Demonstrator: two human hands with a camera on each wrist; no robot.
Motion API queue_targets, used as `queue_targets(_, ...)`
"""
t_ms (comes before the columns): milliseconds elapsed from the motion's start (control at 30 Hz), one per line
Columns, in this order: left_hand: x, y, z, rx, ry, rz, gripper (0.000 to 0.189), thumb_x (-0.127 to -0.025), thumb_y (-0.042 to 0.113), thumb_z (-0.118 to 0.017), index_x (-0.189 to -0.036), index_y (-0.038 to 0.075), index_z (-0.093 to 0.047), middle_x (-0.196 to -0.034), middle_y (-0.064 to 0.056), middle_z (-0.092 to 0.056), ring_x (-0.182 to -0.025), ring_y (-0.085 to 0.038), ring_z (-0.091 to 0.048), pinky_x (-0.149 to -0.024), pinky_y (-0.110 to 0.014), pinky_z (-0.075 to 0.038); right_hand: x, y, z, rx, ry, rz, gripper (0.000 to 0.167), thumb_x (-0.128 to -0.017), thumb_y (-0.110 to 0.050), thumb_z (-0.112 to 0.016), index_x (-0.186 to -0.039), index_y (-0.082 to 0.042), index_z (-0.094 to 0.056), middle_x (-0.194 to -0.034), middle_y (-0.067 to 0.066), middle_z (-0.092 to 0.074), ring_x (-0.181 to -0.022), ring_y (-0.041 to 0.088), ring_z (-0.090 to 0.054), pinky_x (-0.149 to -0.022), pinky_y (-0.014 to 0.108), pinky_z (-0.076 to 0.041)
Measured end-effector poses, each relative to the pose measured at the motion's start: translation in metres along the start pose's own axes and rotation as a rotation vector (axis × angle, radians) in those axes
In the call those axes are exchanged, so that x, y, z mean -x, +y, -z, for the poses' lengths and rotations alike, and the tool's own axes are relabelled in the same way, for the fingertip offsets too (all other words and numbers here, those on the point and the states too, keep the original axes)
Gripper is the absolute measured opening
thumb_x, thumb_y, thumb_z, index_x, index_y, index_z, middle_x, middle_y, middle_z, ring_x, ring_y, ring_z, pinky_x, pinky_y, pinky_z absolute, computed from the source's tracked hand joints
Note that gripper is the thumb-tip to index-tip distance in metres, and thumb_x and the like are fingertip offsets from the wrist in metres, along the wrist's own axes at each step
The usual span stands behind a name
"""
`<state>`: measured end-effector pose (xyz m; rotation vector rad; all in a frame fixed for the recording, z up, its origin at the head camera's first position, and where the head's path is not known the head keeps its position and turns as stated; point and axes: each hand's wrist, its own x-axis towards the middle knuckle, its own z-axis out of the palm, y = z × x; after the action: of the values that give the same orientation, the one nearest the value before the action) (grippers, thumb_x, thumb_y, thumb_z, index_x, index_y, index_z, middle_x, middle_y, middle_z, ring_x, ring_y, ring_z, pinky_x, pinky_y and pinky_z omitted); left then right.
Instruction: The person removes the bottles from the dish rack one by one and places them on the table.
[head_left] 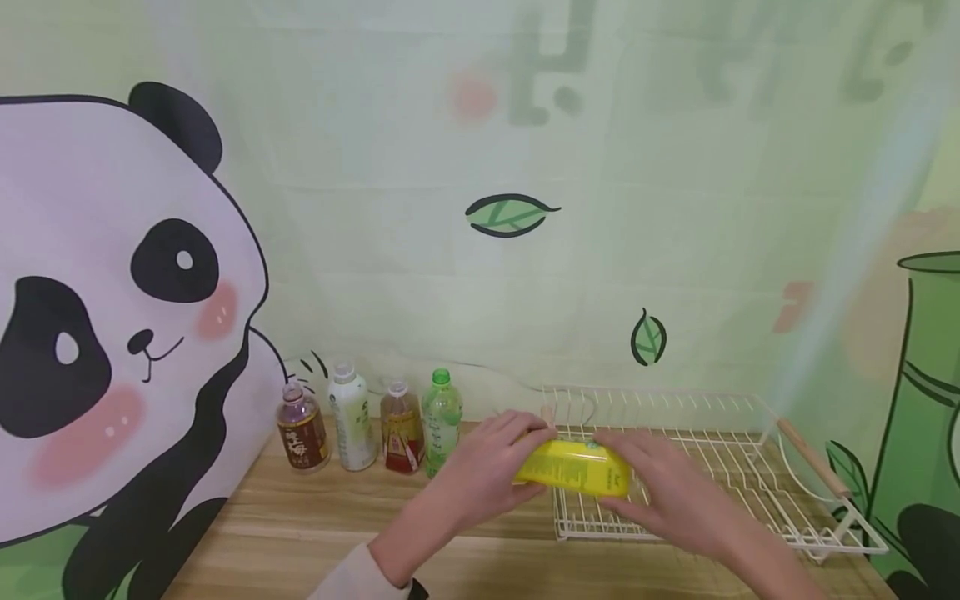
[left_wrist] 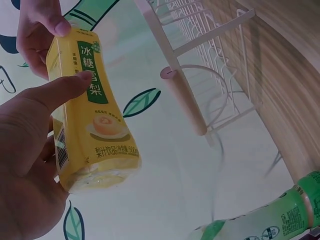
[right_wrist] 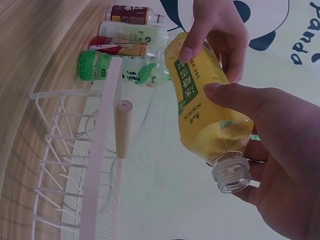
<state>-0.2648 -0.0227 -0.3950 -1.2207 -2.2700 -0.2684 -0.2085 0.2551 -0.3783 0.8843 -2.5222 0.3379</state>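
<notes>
Both hands hold a yellow-labelled plastic drink bottle (head_left: 573, 467) on its side above the front left part of a white wire dish rack (head_left: 720, 483). My left hand (head_left: 491, 467) grips the base end, its thumb across the label in the left wrist view. The right hand (head_left: 667, 492) holds the neck end, thumb on one side and fingers on the other. In the right wrist view the bottle's clear neck (right_wrist: 231, 172) shows bare threads and no cap. The bottle looks empty there.
Left of the rack, a dark-labelled bottle (head_left: 303, 429), a white bottle (head_left: 351, 421), a red-labelled bottle (head_left: 402, 429) and a green bottle (head_left: 442, 417) stand in a row on the wooden table (head_left: 300, 533). The rack has wooden handles (head_left: 813, 458). A printed panda cloth (head_left: 360, 208) hangs behind.
</notes>
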Motion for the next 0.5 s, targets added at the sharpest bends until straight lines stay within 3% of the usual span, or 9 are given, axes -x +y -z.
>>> queue_targets(133,-0.004,-0.004,0.000,0.009,0.039,-0.012,0.064,-0.083,0.035,-0.093,-0.138,0.014,-0.066,-0.136,0.001,-0.063,-0.125,-0.017,-0.060,-0.106,-0.032,-0.053,-0.002,0.002,0.005,-0.004,0.038,0.005,0.081,-0.081,-0.035,-0.094,-0.148,-0.007,-0.058,-0.137,0.009,-0.066,-0.121,0.030,-0.064,-0.097,0.054,-0.059)
queue_targets(200,-0.004,-0.006,0.000,0.035,0.045,0.012,0.064,-0.084,0.033,-0.093,-0.139,0.014,-0.066,-0.137,0.001,-0.062,-0.125,-0.018,-0.060,-0.106,-0.032,-0.054,-0.003,0.004,0.009,-0.013,0.057,-0.010,0.086,-0.081,-0.035,-0.094,-0.151,-0.004,-0.054,-0.143,0.013,-0.062,-0.127,0.034,-0.061,-0.100,0.058,-0.056)
queue_targets(367,0.004,-0.016,-0.003,0.093,0.067,0.146,0.066,-0.086,0.033,-0.091,-0.144,0.019,-0.064,-0.137,0.000,-0.058,-0.121,-0.018,-0.060,-0.099,-0.030,-0.058,0.001,0.010,0.025,-0.042,0.093,-0.080,0.098,-0.085,-0.036,-0.091,-0.162,-0.006,-0.039,-0.156,0.019,-0.050,-0.138,0.043,-0.050,-0.105,0.067,-0.049)
queue_targets(500,0.011,-0.024,-0.010,0.129,0.134,0.246,0.064,-0.087,0.034,-0.090,-0.143,0.019,-0.063,-0.133,-0.003,-0.056,-0.115,-0.019,-0.061,-0.089,-0.026,-0.060,0.009,0.020,0.037,-0.109,0.082,-0.168,0.099,-0.091,-0.037,-0.086,-0.168,-0.015,-0.029,-0.161,0.021,-0.044,-0.142,0.047,-0.045,-0.104,0.072,-0.046)
